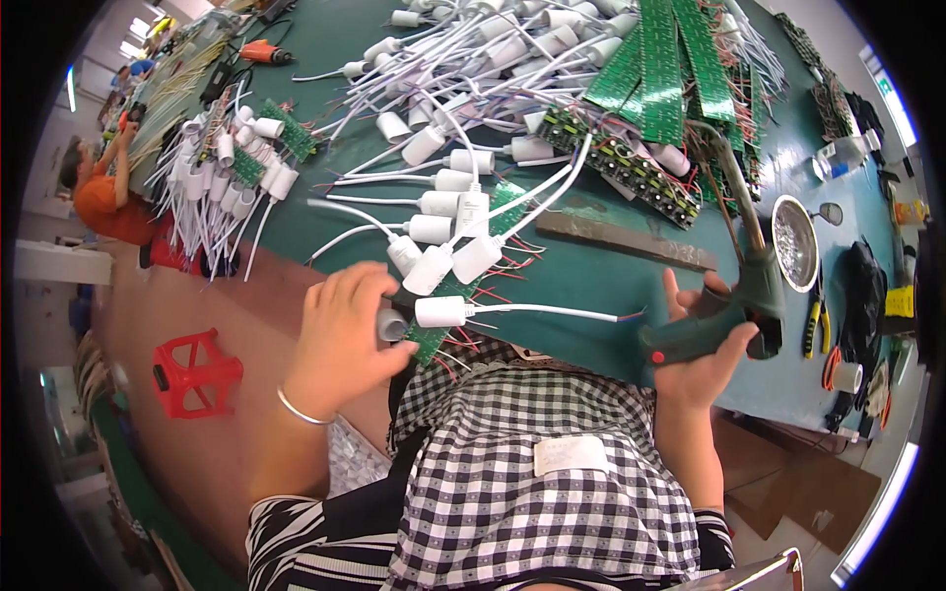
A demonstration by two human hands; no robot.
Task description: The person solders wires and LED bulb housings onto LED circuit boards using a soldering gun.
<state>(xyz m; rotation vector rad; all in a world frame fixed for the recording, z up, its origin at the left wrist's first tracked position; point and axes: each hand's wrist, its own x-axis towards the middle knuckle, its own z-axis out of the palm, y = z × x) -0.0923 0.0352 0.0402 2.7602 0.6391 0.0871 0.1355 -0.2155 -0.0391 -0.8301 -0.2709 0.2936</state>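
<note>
My left hand curls at the table's front edge around a white lamp holder, its thumb touching a green circuit board strip. Thin red wires stick out along that strip. Several white lamp holders with white cables lie across it, one pointing its cable to the right. My right hand holds a dark green soldering gun by its handle. The gun's bent metal tube points away from me, toward the boards.
A heap of cabled lamp holders covers the far table, with green board strips on top. A metal bar lies mid-table. At right are a metal bowl and yellow-handled pliers. A red stool stands on the floor; another person sits far left.
</note>
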